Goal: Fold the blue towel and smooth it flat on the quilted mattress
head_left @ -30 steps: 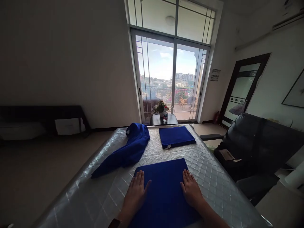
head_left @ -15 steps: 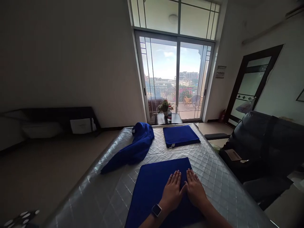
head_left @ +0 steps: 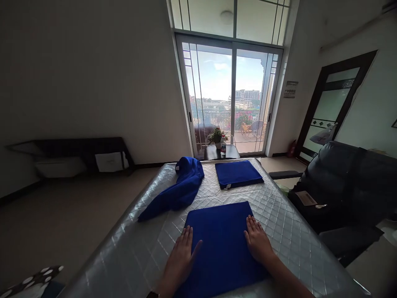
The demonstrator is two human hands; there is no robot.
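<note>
A folded blue cloth (head_left: 221, 244) lies flat in front of me on a silver quilted table cover (head_left: 288, 231). My left hand (head_left: 182, 256) rests along the cloth's left edge, fingers stretched forward and thumb spread onto the fabric. On the opposite edge lies my right hand (head_left: 257, 240), palm down with its fingers extended. Farther off, a second folded blue cloth (head_left: 238, 174) with a small white tag sits at the back right. To its left is a crumpled blue cloth (head_left: 182, 186), twisted and lying loosely.
Behind the table's far edge, a small dark table (head_left: 221, 154) carries a potted plant (head_left: 216, 136) and a water bottle (head_left: 223, 145). A black armchair (head_left: 347, 186) stands at the right. Sliding glass doors (head_left: 232, 95) are at the back.
My left hand has moved left from the cloth's right part to its left edge. The right hand stays near the right edge, and the view has shifted slightly.
</note>
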